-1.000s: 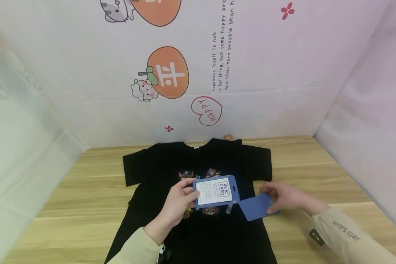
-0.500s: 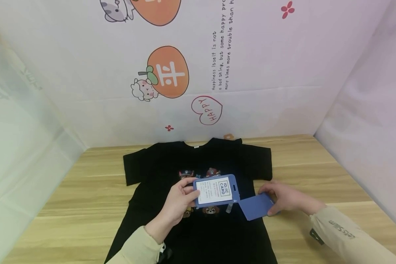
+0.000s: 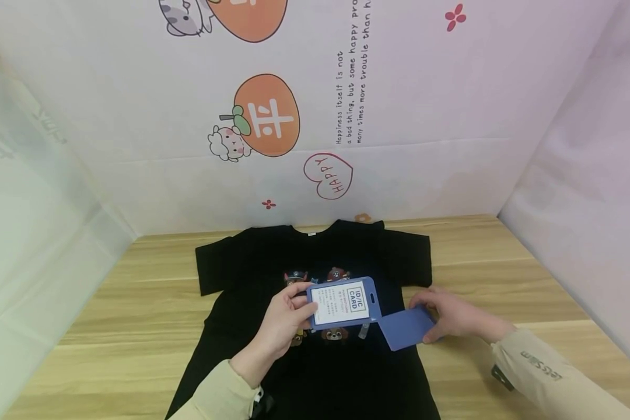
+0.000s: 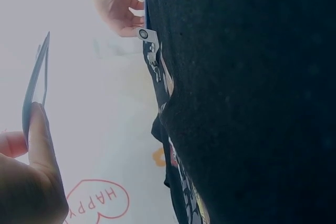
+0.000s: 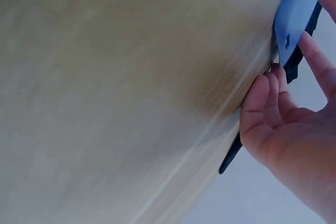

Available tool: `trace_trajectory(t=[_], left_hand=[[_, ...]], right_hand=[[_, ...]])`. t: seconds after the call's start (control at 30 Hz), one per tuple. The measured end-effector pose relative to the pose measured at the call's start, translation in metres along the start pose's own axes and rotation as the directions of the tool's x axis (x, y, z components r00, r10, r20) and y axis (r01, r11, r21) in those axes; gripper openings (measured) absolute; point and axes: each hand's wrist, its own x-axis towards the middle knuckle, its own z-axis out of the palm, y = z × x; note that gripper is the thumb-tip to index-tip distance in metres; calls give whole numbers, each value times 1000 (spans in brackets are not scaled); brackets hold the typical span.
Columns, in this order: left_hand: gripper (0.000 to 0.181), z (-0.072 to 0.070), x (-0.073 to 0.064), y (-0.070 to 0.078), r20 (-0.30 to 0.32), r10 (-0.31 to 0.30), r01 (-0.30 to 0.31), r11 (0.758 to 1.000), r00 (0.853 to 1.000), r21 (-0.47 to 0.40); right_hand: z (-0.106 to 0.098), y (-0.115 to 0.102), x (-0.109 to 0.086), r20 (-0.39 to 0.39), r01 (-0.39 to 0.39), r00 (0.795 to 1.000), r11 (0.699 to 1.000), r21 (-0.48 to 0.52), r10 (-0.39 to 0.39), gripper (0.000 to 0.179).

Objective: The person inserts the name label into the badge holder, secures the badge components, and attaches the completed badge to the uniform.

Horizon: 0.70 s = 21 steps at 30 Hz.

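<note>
My left hand (image 3: 286, 318) holds a blue badge holder (image 3: 376, 315) by its left end, thumb on the front and fingers behind. A white insert (image 3: 341, 303) printed "ID/IC CARD" fills its window, and the holder is raised above the shirt in the left wrist view. At the shirt's right edge, my right hand (image 3: 451, 314) pinches a flat blue piece (image 3: 404, 329) by its right end. The right wrist view shows a slot in this blue piece (image 5: 290, 22). A small metal clip (image 4: 149, 39) lies on the shirt near the right hand. Both hands cover parts of what they hold.
A black T-shirt (image 3: 346, 379) with cartoon prints (image 3: 335, 335) lies spread on the wooden table (image 3: 504, 262). Behind it hangs a white printed cloth (image 3: 425, 116), with plain white cloth on both sides.
My right hand has shifted slightly left, and the flat blue piece has moved a little left with it. The left hand and the badge holder stay almost still.
</note>
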Motion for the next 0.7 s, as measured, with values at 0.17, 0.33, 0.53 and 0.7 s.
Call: trace_trajectory(t=[0.17, 0.33, 0.53, 0.7], left_hand=[[45, 0, 0, -1, -3, 1, -1, 1000, 1000, 1], [44, -1, 1, -1, -3, 1, -1, 1000, 1000, -6], [44, -1, 1, 0, 1, 1, -1, 1000, 1000, -12], [42, -2, 0, 0, 3, 0, 0, 1000, 1000, -21]], right_hand=[[0, -1, 0, -11, -2, 1000, 999, 51, 2, 53], [-1, 0, 1, -24, 2, 1000, 994, 112, 1, 53], [-4, 2, 0, -9, -73, 997, 978, 197, 76, 49], [-6, 8, 0, 19, -123, 992, 949, 289, 123, 46]])
